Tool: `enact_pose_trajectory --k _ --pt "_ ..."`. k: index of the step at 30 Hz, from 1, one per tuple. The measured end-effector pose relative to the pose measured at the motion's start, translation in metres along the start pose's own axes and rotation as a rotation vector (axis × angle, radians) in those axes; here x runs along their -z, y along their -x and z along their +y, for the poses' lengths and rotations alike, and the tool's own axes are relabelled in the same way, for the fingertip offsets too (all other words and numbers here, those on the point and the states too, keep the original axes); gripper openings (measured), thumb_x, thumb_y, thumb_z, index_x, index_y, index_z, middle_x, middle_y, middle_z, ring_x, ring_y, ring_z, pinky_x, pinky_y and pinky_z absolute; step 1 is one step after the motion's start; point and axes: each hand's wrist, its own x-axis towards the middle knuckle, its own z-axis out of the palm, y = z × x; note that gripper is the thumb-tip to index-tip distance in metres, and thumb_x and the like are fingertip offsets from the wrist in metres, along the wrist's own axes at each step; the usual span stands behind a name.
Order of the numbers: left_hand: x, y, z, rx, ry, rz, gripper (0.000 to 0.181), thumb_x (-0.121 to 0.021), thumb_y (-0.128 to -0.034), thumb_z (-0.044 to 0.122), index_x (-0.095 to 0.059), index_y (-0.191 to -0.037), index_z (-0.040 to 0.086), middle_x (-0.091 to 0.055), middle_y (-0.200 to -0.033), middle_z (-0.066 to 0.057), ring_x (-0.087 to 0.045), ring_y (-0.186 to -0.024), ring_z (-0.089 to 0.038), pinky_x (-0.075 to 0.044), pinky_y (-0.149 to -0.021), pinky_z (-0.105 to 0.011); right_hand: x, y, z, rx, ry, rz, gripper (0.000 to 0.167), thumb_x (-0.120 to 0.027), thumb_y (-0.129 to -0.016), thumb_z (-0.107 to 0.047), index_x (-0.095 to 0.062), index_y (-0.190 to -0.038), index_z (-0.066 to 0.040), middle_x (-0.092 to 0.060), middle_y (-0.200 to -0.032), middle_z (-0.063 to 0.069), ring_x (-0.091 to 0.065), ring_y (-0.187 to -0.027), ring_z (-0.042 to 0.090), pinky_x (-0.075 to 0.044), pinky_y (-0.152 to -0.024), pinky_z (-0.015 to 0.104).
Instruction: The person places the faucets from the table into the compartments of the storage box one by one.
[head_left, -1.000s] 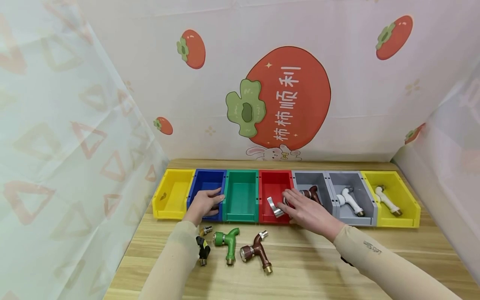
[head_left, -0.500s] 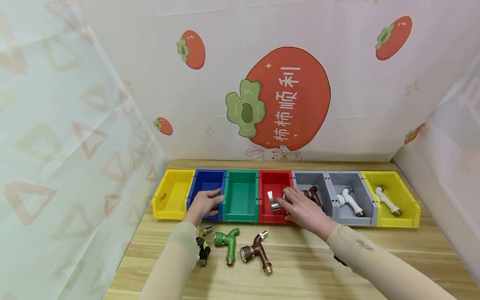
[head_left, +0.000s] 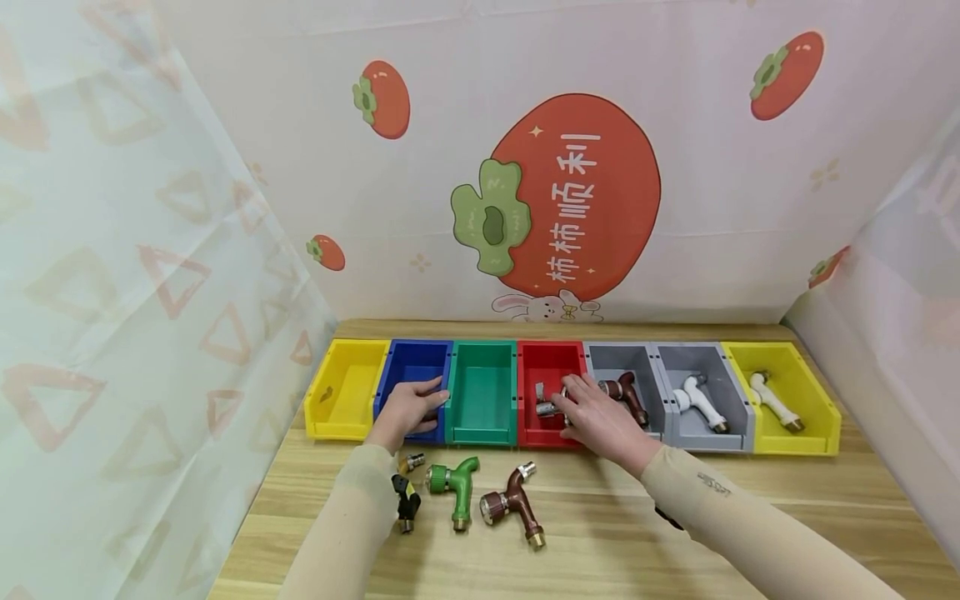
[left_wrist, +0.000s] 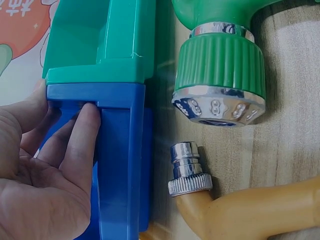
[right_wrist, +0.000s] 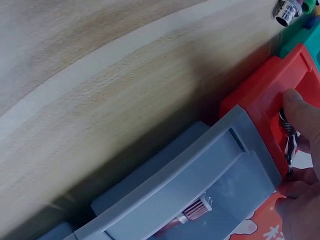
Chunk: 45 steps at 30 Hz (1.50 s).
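Observation:
In the head view my left hand (head_left: 408, 410) rests at the blue bin (head_left: 417, 357), its fingers relaxed. The left wrist view has its fingertips touching the blue bin's wall (left_wrist: 117, 165) beside the green bin, with nothing gripped. My right hand (head_left: 603, 417) is over the red bin (head_left: 551, 357) and pinches a silver tap (head_left: 546, 408), partly hidden by the hand. In the right wrist view the right hand's thumb (right_wrist: 300, 112) lies against the tap's metal body (right_wrist: 290, 142), inside the red bin near its wall.
On the table before the bins lie a green tap (head_left: 459, 492), a brown tap (head_left: 517, 504), a black tap (head_left: 407, 502) and a yellowish tap (head_left: 405, 463). Grey bins at the right hold a brown tap (head_left: 630, 398) and a white tap (head_left: 702, 404); the right yellow bin holds another white tap (head_left: 776, 404).
My right hand has shifted slightly left, and the silver tap has turned and sits more under the fingers in the red bin. The left hand has not moved.

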Motion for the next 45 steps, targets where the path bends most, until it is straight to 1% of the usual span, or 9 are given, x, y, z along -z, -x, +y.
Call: enact_pose_trajectory --k 13,22,26,31,33,36,40,42,45 --pt "-0.001 0.004 0.002 -0.010 -0.006 -0.003 0.055 -0.067 -0.1012 0.029 -0.050 -0.154 0.023 -0.052 -0.153 -0.013 -0.056 -0.133 -0.038 -0.059 -0.095 -0.042 0.003 -0.004 0.003 -0.043 0.026 -0.021 0.070 -0.079 -0.086 -0.048 -0.064 -0.139 -0.006 -0.061 -0.140 0.024 -0.050 -0.138 0.044 -0.035 -0.119 0.056" --pt "0.001 0.006 0.003 -0.017 -0.046 0.012 0.056 -0.064 -0.1025 0.033 -0.048 -0.155 0.020 -0.051 -0.154 -0.014 -0.057 -0.132 -0.036 -0.056 -0.099 -0.044 0.015 0.003 0.017 -0.151 0.010 0.065 0.055 -0.077 -0.093 -0.031 -0.065 -0.136 0.001 -0.064 -0.136 0.024 -0.056 -0.132 0.042 -0.042 -0.114 0.054" --pt "0.000 0.010 0.001 -0.056 -0.089 0.019 0.057 -0.062 -0.1043 0.032 -0.046 -0.156 0.015 -0.048 -0.155 -0.016 -0.059 -0.130 -0.036 -0.057 -0.097 -0.043 0.018 0.005 0.022 -0.240 -0.071 0.091 0.052 -0.077 -0.093 -0.023 -0.063 -0.137 0.000 -0.069 -0.129 0.021 -0.071 -0.109 0.035 -0.058 -0.094 0.050" --pt "-0.004 0.017 0.005 -0.165 -0.228 0.077 0.056 -0.059 -0.1061 0.024 -0.041 -0.158 0.014 -0.051 -0.152 -0.017 -0.059 -0.130 -0.034 -0.059 -0.093 -0.043 0.023 0.004 0.026 -0.386 -0.220 0.036 0.048 -0.071 -0.098 -0.021 -0.060 -0.140 0.000 -0.071 -0.078 0.009 -0.060 -0.055 0.016 -0.055 -0.055 0.039" --pt "-0.008 0.022 0.009 -0.219 -0.311 0.112 0.057 -0.059 -0.1055 0.023 -0.040 -0.159 0.014 -0.051 -0.152 -0.018 -0.059 -0.130 -0.035 -0.061 -0.086 -0.041 0.024 0.002 0.028 -0.444 -0.285 0.007 0.047 -0.069 -0.100 -0.021 -0.059 -0.140 0.002 -0.068 -0.073 0.007 -0.056 -0.054 0.013 -0.053 -0.056 0.038" --pt "-0.014 0.032 0.014 -0.293 -0.463 0.144 0.059 -0.061 -0.1044 0.022 -0.039 -0.159 0.015 -0.055 -0.148 -0.020 -0.069 -0.105 -0.038 -0.056 -0.066 -0.040 0.024 0.001 0.033 -0.508 -0.361 -0.005 0.046 -0.067 -0.101 -0.021 -0.060 -0.139 0.004 -0.075 -0.091 0.014 -0.063 -0.064 0.016 -0.057 -0.064 0.039" --pt "-0.025 0.047 0.019 -0.374 -0.661 0.149 0.062 -0.064 -0.1028 0.026 -0.040 -0.159 0.016 -0.049 -0.154 -0.016 -0.064 -0.115 -0.042 -0.056 -0.092 -0.052 0.024 0.001 0.040 -0.563 -0.444 0.000 0.044 -0.065 -0.102 -0.022 -0.062 -0.135 0.006 -0.075 -0.105 0.021 -0.071 -0.078 0.024 -0.060 -0.071 0.044" --pt "-0.030 0.056 0.021 -0.400 -0.735 0.143 0.063 -0.065 -0.1018 0.029 -0.041 -0.159 0.016 -0.039 -0.162 -0.011 -0.048 -0.140 -0.040 -0.043 -0.110 -0.061 0.023 0.001 0.044 -0.590 -0.490 -0.005 0.042 -0.064 -0.102 -0.023 -0.065 -0.133 0.006 -0.076 -0.105 0.021 -0.072 -0.082 0.025 -0.061 -0.075 0.046" --pt "-0.039 0.069 0.023 -0.419 -0.799 0.115 0.065 -0.067 -0.1005 0.035 -0.043 -0.158 0.017 -0.040 -0.161 -0.010 -0.035 -0.148 -0.041 -0.037 -0.114 -0.065 0.023 0.001 0.048 -0.634 -0.568 -0.031 0.041 -0.062 -0.103 -0.025 -0.067 -0.131 0.005 -0.076 -0.104 0.019 -0.073 -0.081 0.023 -0.061 -0.079 0.048"
